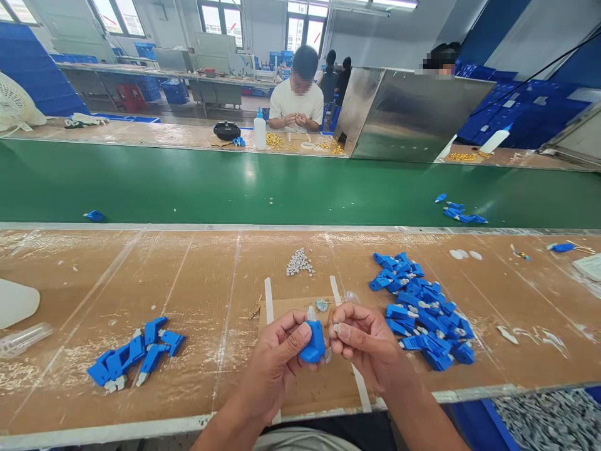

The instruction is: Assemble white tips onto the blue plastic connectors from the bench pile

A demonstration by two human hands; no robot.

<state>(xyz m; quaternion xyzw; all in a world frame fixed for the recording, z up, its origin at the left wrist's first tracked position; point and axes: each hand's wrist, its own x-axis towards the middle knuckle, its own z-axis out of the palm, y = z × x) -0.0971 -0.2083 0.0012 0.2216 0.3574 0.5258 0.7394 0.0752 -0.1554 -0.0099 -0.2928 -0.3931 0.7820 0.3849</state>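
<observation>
In the head view, my left hand (284, 351) is closed round a blue plastic part (314, 343) with a pale tip pointing up. Beside it, my right hand (364, 338) pinches a tiny grey piece (336, 327) between thumb and fingers, close to the blue part. Past my hands lies a small heap of grey pieces (299, 263) on the cardboard-covered bench. A large pile of blue parts with pale tips (427, 313) is to the right. To the left a smaller group of similar blue parts (141, 352) lies on the cardboard.
A green conveyor belt (211, 185) runs across beyond the bench, carrying a few blue parts (462, 213). Another person (297, 100) sits opposite, near a white bottle (260, 130). A blue bin (488, 426) of grey pieces stands at lower right. White strips (269, 300) mark the cardboard.
</observation>
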